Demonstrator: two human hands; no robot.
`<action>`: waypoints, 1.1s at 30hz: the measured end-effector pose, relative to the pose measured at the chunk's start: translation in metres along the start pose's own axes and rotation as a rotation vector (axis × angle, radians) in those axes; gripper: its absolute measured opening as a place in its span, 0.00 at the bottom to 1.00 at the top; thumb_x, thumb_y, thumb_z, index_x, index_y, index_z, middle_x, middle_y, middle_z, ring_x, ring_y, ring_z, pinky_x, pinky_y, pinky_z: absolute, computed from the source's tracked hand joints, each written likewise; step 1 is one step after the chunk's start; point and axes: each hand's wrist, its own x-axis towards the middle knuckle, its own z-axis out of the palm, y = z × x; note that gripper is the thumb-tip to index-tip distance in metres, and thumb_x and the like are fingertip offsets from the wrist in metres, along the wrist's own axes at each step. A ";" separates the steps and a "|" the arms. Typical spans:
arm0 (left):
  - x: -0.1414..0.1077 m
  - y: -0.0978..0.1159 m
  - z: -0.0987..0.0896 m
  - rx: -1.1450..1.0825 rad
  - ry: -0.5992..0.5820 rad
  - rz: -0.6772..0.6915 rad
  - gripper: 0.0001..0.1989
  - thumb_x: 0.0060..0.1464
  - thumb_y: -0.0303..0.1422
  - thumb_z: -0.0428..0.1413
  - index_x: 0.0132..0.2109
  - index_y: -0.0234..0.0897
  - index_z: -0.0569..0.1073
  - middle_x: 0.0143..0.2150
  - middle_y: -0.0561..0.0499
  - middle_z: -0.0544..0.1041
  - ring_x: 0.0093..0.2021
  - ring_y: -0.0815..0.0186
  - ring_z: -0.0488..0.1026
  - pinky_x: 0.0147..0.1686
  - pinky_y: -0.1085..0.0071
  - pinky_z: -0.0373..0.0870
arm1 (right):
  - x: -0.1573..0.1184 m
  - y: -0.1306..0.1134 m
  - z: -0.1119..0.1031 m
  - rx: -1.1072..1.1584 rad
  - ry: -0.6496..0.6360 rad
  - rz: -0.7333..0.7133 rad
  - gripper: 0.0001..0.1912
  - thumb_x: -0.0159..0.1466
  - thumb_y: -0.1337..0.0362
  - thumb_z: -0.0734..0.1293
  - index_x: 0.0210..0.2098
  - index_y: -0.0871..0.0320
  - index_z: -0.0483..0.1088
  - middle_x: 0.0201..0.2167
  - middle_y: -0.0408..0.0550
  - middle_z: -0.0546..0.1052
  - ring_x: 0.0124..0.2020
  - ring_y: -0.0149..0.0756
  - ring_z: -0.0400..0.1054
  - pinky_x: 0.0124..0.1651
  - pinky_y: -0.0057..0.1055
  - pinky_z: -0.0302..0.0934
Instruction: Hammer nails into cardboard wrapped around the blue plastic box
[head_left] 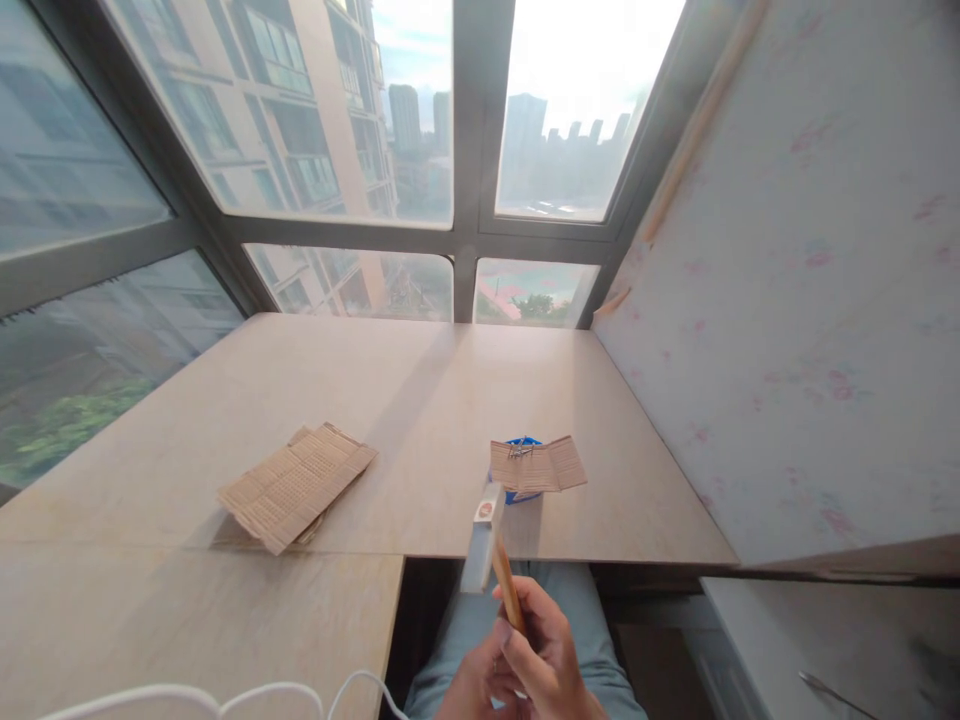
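Both hands are raised over my lap, close together around the lower wooden handle of a hammer [508, 580]. My right hand [546, 640] is closed on the handle from the right. My left hand [484, 672] is closed too, its fingertips against the handle's lower end, partly hidden by the right. The pale metal head points up and away, with a round reddish mark on its top face. Beyond it, a folded piece of corrugated cardboard [559, 468] rests on a blue container [523, 497]. Several small metal nails [520, 451] lie on that cardboard.
A stack of corrugated cardboard [296, 485] lies on the pale tabletop [420, 400] to the left. A white cable [262, 688] loops at the lower left. Windows [420, 120] stand behind, a flowered wall [810, 300] rises on the right, and a lower white surface [832, 630] is at the lower right.
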 end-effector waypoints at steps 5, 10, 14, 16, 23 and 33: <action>0.013 0.034 -0.007 0.341 -0.053 0.218 0.33 0.43 0.41 0.68 0.56 0.35 0.72 0.44 0.42 0.78 0.45 0.56 0.75 0.46 0.65 0.69 | 0.014 -0.025 -0.025 -0.151 0.188 -0.146 0.16 0.62 0.51 0.67 0.40 0.57 0.71 0.23 0.42 0.65 0.21 0.29 0.58 0.23 0.24 0.58; 0.021 0.058 0.012 0.313 -0.222 0.259 0.38 0.50 0.39 0.64 0.66 0.38 0.61 0.47 0.40 0.76 0.45 0.57 0.75 0.46 0.65 0.72 | 0.018 -0.033 -0.030 -0.003 0.205 -0.017 0.21 0.64 0.48 0.64 0.49 0.56 0.67 0.22 0.40 0.64 0.19 0.28 0.57 0.20 0.24 0.58; 0.024 0.052 0.019 0.247 -0.257 0.206 0.39 0.54 0.41 0.61 0.69 0.41 0.54 0.46 0.40 0.76 0.39 0.59 0.77 0.41 0.65 0.75 | 0.022 -0.029 -0.028 -0.181 0.177 -0.094 0.20 0.65 0.50 0.63 0.50 0.57 0.68 0.23 0.41 0.66 0.21 0.30 0.61 0.24 0.26 0.61; 0.023 0.040 0.016 0.237 -0.209 0.208 0.44 0.51 0.42 0.63 0.69 0.42 0.52 0.46 0.41 0.76 0.39 0.58 0.77 0.42 0.64 0.76 | 0.025 -0.029 -0.026 -0.309 0.152 -0.202 0.16 0.67 0.54 0.62 0.49 0.57 0.69 0.25 0.42 0.69 0.24 0.31 0.64 0.29 0.26 0.63; 0.001 0.004 -0.014 0.128 0.001 0.335 0.41 0.53 0.50 0.58 0.68 0.40 0.55 0.45 0.40 0.74 0.41 0.58 0.75 0.42 0.63 0.74 | 0.042 -0.051 -0.019 -0.484 -0.105 -0.446 0.14 0.67 0.59 0.62 0.50 0.55 0.71 0.36 0.48 0.71 0.36 0.36 0.68 0.39 0.30 0.65; -0.006 0.031 -0.075 0.005 0.687 0.140 0.50 0.32 0.52 0.68 0.60 0.35 0.64 0.36 0.47 0.76 0.32 0.58 0.77 0.29 0.67 0.75 | 0.109 -0.119 -0.082 -0.700 -0.066 -0.444 0.11 0.68 0.61 0.63 0.46 0.57 0.72 0.35 0.48 0.74 0.34 0.34 0.68 0.38 0.29 0.62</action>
